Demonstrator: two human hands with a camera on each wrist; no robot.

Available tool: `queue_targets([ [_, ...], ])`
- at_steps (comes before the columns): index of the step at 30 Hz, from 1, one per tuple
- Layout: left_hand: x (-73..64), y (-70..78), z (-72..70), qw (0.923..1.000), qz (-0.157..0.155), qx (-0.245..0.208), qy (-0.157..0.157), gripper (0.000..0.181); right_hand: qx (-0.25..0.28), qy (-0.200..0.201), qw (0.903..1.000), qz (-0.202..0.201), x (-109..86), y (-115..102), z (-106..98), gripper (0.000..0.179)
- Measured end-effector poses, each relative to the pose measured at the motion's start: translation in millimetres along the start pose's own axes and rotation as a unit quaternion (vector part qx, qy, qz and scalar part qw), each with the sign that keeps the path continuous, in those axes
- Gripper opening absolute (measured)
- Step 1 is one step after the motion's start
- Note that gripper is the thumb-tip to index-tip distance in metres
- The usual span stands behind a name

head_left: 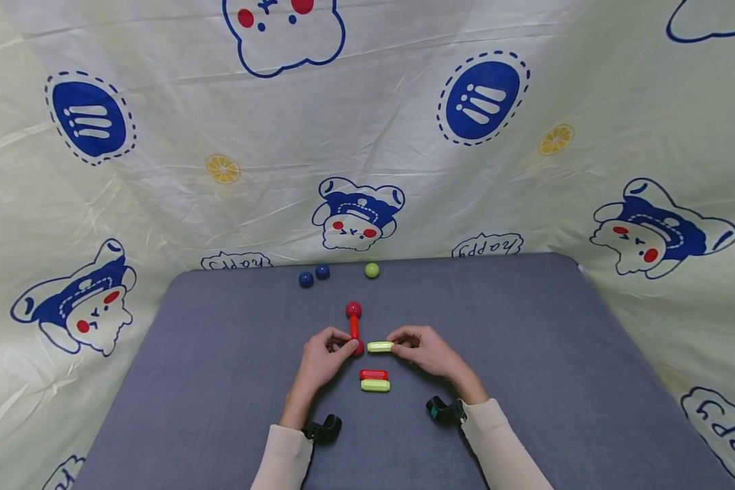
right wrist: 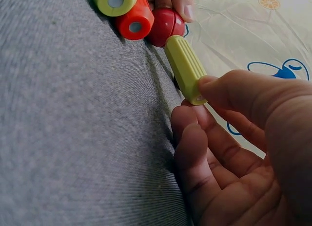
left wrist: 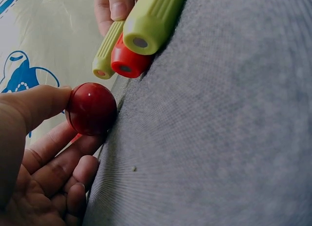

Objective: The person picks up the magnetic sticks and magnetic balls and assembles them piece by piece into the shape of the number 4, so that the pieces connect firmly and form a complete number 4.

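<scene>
On the table lies a red magnetic stick (head_left: 354, 327) with a red ball (head_left: 353, 309) at its far end and another red ball (left wrist: 92, 108) at its near end. My left hand (head_left: 322, 361) pinches that near ball between thumb and fingers. In my right hand (head_left: 427, 350), thumb and fingers pinch one end of a yellow-green magnetic stick (right wrist: 185, 70). Its other end points at the near red ball; whether they touch I cannot tell. Closer to me, a loose red stick (head_left: 373, 374) lies alongside a second yellow-green stick (head_left: 376, 386), between the two forearms.
Two dark blue balls (head_left: 306, 280) and a yellow-green ball (head_left: 372, 270) sit near the far edge of the grey table (head_left: 233, 327). A patterned cloth (head_left: 380, 122) hangs behind and around it. Each wrist wears a black strap with a camera (head_left: 323, 429).
</scene>
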State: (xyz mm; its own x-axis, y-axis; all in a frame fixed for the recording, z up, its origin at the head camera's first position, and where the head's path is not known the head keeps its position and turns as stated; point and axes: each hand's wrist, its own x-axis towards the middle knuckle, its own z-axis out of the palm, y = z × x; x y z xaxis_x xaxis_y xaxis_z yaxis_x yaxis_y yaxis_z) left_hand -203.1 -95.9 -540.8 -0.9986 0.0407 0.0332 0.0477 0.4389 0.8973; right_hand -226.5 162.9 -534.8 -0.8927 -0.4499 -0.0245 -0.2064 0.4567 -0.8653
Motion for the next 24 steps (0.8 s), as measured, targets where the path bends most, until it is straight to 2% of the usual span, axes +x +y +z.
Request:
queue_targets([
  [11, -0.1, 1.1, 0.1, 1.0, 0.0, -0.003, 0.0, 0.017, 0.006, -0.001, 0.9999, -0.008, 1.1, 6.5, -0.9, 0.018],
  [24, -0.9, -0.1, 1.2, 0.9999, 0.01, -0.007, 0.002, 0.018, -0.001, 0.008, 0.9999, -0.009, 0.1, 0.2, 2.9, 0.016],
])
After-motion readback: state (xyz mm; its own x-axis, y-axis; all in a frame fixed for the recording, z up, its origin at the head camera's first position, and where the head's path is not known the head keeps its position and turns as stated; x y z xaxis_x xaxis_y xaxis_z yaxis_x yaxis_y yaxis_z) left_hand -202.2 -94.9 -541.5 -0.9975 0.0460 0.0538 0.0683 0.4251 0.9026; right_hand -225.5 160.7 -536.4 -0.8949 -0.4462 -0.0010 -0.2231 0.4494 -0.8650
